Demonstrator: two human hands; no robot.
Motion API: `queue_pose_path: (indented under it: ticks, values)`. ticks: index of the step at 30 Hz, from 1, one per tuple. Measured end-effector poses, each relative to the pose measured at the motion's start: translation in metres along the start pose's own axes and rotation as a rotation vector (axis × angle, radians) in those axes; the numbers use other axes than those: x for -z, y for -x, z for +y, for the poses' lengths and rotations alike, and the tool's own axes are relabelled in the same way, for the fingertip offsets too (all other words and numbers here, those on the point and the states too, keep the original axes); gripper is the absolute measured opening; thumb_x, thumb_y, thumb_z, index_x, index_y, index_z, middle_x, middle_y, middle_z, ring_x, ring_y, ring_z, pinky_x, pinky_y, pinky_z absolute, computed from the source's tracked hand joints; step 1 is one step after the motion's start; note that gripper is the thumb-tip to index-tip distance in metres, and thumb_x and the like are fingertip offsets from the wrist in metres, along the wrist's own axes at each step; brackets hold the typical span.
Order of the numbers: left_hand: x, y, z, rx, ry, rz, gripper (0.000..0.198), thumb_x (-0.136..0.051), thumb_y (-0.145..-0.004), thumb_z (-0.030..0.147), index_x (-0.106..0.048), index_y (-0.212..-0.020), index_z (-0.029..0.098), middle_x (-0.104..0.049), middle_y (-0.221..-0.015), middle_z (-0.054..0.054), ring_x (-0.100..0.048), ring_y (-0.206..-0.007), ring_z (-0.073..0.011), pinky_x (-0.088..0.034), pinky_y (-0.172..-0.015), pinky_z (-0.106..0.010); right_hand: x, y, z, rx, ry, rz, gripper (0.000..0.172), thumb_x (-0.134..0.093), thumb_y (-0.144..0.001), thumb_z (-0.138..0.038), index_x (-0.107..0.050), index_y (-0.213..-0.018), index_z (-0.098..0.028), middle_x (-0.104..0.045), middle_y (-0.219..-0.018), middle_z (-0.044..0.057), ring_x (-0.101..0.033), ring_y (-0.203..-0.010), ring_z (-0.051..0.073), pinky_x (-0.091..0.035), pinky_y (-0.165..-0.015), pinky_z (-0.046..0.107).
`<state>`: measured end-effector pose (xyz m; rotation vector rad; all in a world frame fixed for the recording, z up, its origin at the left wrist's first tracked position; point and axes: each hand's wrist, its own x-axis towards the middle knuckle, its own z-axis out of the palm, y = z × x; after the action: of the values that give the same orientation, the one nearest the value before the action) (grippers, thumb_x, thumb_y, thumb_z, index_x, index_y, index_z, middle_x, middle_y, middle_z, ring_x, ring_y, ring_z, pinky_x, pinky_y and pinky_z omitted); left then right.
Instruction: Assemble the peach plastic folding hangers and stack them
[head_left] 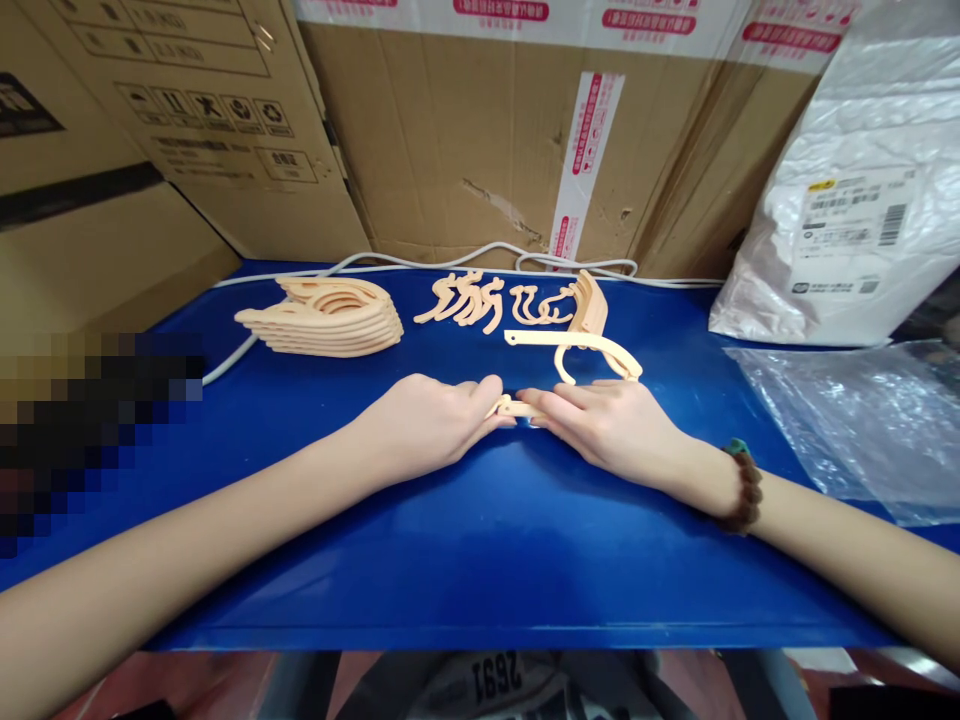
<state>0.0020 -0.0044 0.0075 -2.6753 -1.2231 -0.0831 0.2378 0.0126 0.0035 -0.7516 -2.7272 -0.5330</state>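
My left hand (431, 425) and my right hand (604, 425) meet at the middle of the blue table (480, 550). Both pinch a small peach plastic piece (516, 408) between their fingertips; most of it is hidden under the fingers. Just behind my right hand lies a peach plastic hanger part (581, 345) with a hook. Further back sit a stack of curved peach hanger arms (326, 317), a cluster of small peach hooks (469, 300) and several more small pieces (540, 303).
Cardboard boxes (465, 130) wall off the back and left. A white cable (420, 262) runs along the table's rear edge. A silver plastic bag (847, 190) and a clear plastic sheet (847, 420) lie on the right. A beaded bracelet (742, 490) is on my right wrist.
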Motion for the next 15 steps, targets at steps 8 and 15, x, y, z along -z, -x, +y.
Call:
queue_pose_path:
  ticks: [8,15]
  values:
    - [-0.0015,-0.0010,-0.0012,0.003,-0.082,0.009,0.044,-0.024,-0.103,0.049,-0.051,-0.086,0.018,-0.063,-0.065,-0.005,-0.061,-0.051,-0.0193,-0.022,-0.040,-0.025,-0.0013,0.0016,-0.0007,-0.012,-0.032,-0.078,0.033,-0.036,-0.103,-0.035,-0.060,-0.121,-0.019,-0.072,-0.083,0.001,-0.061,-0.059,0.011,-0.027,-0.053,0.028]
    - [-0.0013,-0.0013,-0.0007,-0.001,-0.045,0.016,0.044,-0.023,-0.103,0.047,-0.050,-0.085,0.018,-0.061,-0.064,-0.005,-0.059,-0.050,-0.0185,-0.023,-0.040,-0.025,0.0005,0.0001,-0.0012,-0.022,-0.073,-0.091,0.036,-0.035,-0.104,-0.038,-0.062,-0.116,-0.018,-0.073,-0.084,0.002,-0.062,-0.060,0.011,-0.027,-0.052,0.027]
